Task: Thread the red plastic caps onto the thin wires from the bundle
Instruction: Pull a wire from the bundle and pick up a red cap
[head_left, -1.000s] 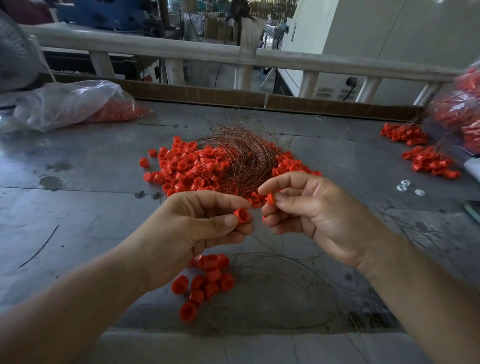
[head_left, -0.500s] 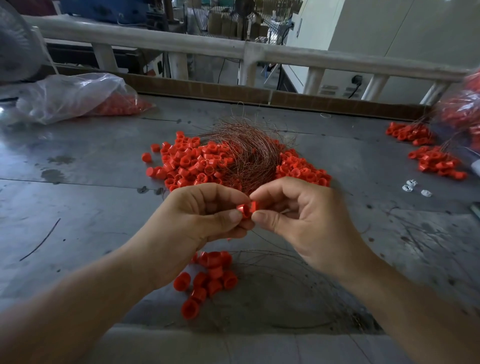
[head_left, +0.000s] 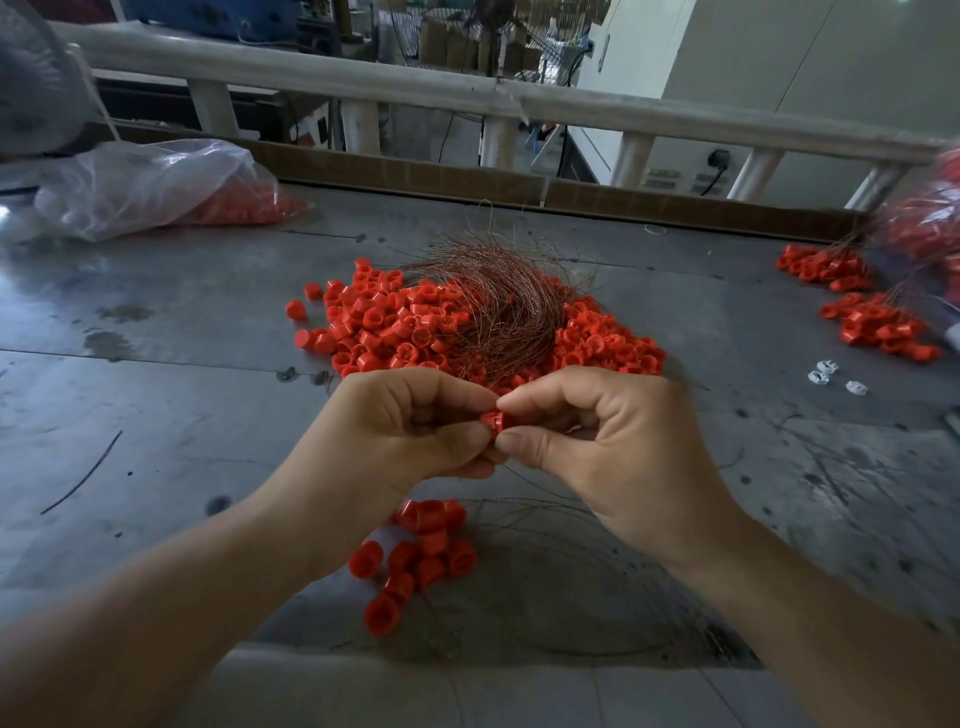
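Note:
My left hand (head_left: 400, 436) and my right hand (head_left: 608, 447) meet fingertip to fingertip above the grey metal table (head_left: 156, 415). Between them they pinch a red plastic cap (head_left: 491, 421). A thin wire runs down from the hands, too fine to follow. Behind the hands lies a pile of loose red caps (head_left: 395, 327) with a bundle of thin copper-coloured wires (head_left: 498, 301) on top. Below the hands sits a small cluster of caps (head_left: 421, 551) on wires that loop to the right.
A clear plastic bag (head_left: 145, 187) with red caps lies at the back left. More capped bunches (head_left: 878, 327) and another bag (head_left: 930, 228) sit at the right edge. Small white parts (head_left: 826, 371) lie near them. A railing (head_left: 467, 98) borders the table's far side.
The hands, apart a second ago with a cap in each, have come together and now pinch the caps at one point. The view has shifted slightly.

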